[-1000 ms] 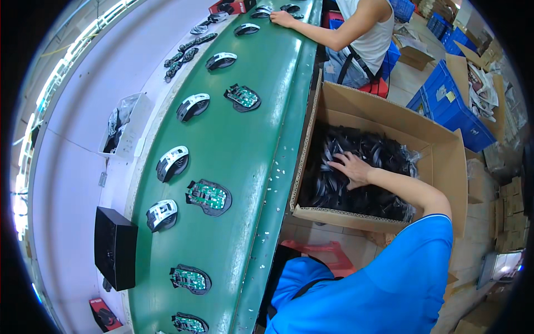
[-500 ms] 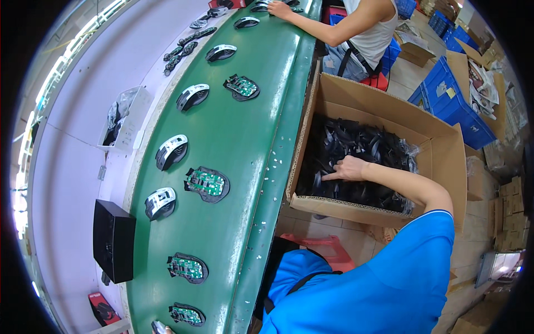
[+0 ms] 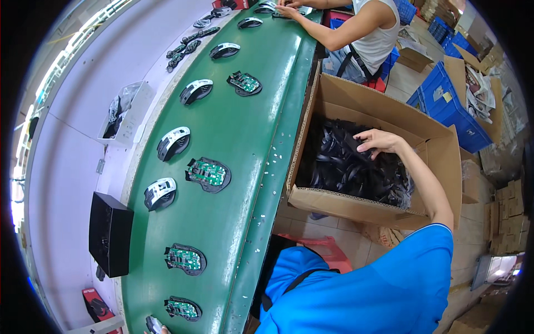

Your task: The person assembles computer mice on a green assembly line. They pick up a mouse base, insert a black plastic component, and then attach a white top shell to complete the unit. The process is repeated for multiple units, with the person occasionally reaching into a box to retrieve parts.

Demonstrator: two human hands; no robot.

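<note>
My right hand (image 3: 380, 142) is over a large cardboard box (image 3: 356, 201), thumb and fingers curled around a thin black plastic piece (image 3: 352, 143). Beneath it lies a heap of glossy black plastic parts (image 3: 347, 172), partly in clear bag film. At the bottom edge, only the fingertips of my left hand (image 3: 163, 330) show, closed on a white-and-black mouse shell (image 3: 153, 324) over the green belt (image 3: 233, 222). Just beyond it rests an opened mouse base with a green circuit board (image 3: 183, 308).
More opened mouse bases (image 3: 208, 174) and white-and-black mouse shells (image 3: 173, 143) lie along the belt. A black box (image 3: 111, 234) and a white bin (image 3: 125, 122) line its left side. At the far end a co-worker's hands (image 3: 289, 8) are over the belt. Blue crates (image 3: 448, 106) stand right.
My right hand has moved farther away and to the right over the heap. Its pointing finger is now curled in with the thumb around a black piece. The co-worker's second hand has come into view.
</note>
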